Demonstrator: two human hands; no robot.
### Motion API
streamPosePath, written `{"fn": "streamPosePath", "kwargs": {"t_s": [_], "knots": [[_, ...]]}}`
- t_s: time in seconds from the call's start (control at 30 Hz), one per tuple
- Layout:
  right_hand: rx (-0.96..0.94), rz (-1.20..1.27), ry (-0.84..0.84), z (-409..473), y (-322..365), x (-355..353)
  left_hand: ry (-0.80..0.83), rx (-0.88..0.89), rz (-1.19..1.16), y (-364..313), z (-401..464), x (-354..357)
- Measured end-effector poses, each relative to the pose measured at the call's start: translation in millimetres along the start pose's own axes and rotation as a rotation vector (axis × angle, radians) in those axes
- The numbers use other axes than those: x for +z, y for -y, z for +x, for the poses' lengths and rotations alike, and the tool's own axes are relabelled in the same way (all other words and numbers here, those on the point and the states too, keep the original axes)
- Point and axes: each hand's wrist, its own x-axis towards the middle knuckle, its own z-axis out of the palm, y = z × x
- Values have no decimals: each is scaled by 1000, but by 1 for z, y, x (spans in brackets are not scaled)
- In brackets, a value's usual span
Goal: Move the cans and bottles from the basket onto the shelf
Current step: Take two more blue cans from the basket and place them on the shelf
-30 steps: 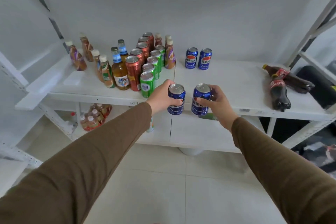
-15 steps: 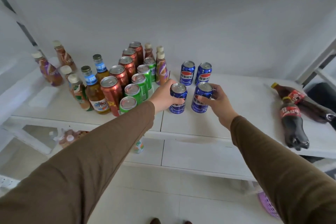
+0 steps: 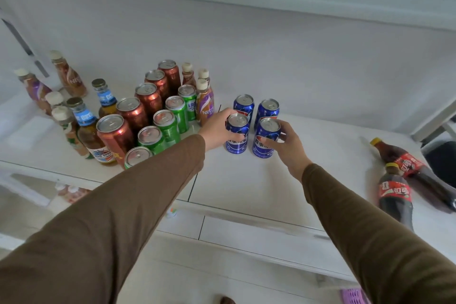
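Observation:
My left hand [image 3: 218, 128] grips a blue cola can [image 3: 237, 139] and my right hand [image 3: 287, 143] grips a second blue cola can [image 3: 265, 142]. Both cans stand upright on the white shelf [image 3: 246, 180], right in front of two more blue cans [image 3: 244, 105] [image 3: 267, 108] at the back. A corner of the purple basket [image 3: 354, 296] shows at the bottom edge.
Left of my hands stand rows of green cans [image 3: 170, 126], red-brown cans [image 3: 133, 113] and several small bottles [image 3: 85, 128]. Two cola bottles [image 3: 394, 195] lie on their sides at the shelf's right end. A lower shelf [image 3: 246, 232] runs below.
Both hands carried the blue cans forward from the shelf's front edge and set them down behind, close to the two rear blue cans. The view moved nearer to the shelf.

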Motion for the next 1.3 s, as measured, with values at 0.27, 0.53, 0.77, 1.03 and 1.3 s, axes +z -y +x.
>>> {"fn": "streamPosePath", "kwargs": {"t_s": [0.27, 0.53, 0.77, 1.03, 1.3], "knots": [[-30, -34, 107, 11, -4, -9, 28, 11, 66, 4, 16, -1], [-61, -77, 188, 14, -5, -17, 67, 16, 93, 0, 19, -4], [-74, -100, 120, 16, -5, -9, 71, 9, 100, 2, 16, -4], [-79, -119, 88, 15, -3, -8, 45, -20, 32, 4, 8, 0], [-220, -218, -45, 6, 9, -9, -34, -33, 59, -7, -15, -8]]}}
